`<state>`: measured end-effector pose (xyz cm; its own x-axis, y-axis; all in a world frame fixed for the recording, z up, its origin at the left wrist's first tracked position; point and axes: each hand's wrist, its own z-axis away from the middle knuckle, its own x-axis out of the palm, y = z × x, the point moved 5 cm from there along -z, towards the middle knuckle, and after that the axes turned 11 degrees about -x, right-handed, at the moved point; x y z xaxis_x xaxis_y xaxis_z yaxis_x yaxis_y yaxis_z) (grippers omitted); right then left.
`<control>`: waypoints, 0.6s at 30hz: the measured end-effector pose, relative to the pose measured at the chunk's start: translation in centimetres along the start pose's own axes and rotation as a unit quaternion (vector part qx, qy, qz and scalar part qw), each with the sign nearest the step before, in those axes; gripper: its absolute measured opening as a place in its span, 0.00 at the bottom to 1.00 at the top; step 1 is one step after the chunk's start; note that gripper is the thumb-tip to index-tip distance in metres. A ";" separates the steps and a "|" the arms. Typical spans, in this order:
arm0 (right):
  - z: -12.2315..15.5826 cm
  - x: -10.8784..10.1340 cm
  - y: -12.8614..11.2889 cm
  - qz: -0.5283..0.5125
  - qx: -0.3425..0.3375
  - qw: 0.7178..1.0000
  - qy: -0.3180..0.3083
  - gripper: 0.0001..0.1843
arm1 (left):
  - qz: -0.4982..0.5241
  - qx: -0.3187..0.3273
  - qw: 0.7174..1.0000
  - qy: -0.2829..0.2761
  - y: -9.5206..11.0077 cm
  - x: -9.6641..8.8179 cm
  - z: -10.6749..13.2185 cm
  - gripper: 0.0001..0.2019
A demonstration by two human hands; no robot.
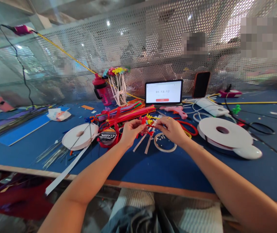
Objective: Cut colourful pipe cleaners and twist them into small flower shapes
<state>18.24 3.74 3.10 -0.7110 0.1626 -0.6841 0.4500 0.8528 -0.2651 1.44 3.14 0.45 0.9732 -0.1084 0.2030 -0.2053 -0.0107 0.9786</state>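
Note:
My left hand [131, 132] is closed in a pinch on a red pipe cleaner [144, 120], bent into a small looped shape. My right hand [171, 130] pinches the same red strand on its other side, a ring on one finger. Just behind my fingers are yellow pipe-cleaner pieces [149, 117]. White ribbon strips [149, 145] lie beneath the hands. A clear round dish [165, 149] with small white bits sits below my right hand. Red-handled scissors [189, 127] lie to its right. Part of the red piece is hidden by the fingertips.
Bundled coloured pipe cleaners [131, 114] lie behind. White ribbon spools stand at left [76, 137] and right [225, 134]. Farther back are a pink glue gun [176, 111], a tablet [164, 91], a phone [201, 84], a pink bottle [101, 90] and finished flowers [118, 85].

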 end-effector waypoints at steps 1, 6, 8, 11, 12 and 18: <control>-0.1 0.1 -0.1 0.008 -0.007 1.000 -0.007 0.12 | -0.017 0.001 1.000 -0.008 0.0 0.2 0.1 0.13; -0.1 -0.8 1.3 0.038 0.011 0.999 -0.036 0.13 | -0.057 0.000 0.998 -0.006 -0.1 0.2 0.0 0.13; 0.5 -1.8 3.2 0.097 0.078 0.991 -0.050 0.16 | -0.036 -0.007 0.999 0.010 -0.2 -0.4 -0.3 0.14; 2.2 -2.9 6.7 0.237 0.192 0.944 -0.128 0.17 | 0.019 -0.019 0.999 0.042 -0.3 -1.4 -0.9 0.14; 2.8 -2.9 7.6 0.269 0.212 0.924 -0.173 0.20 | 0.039 -0.024 0.997 0.055 -0.4 -1.8 -1.1 0.14; 5.1 -2.1 11.2 0.281 0.309 0.853 -0.312 0.25 | 0.125 -0.067 0.987 0.071 -1.0 -2.5 -1.7 0.13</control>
<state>27.55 10.43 -1.94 0.0502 -0.0007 -0.9987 0.9612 0.2716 0.0481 -0.65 5.15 -0.96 0.9003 0.0500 0.4324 -0.4352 0.1314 0.8907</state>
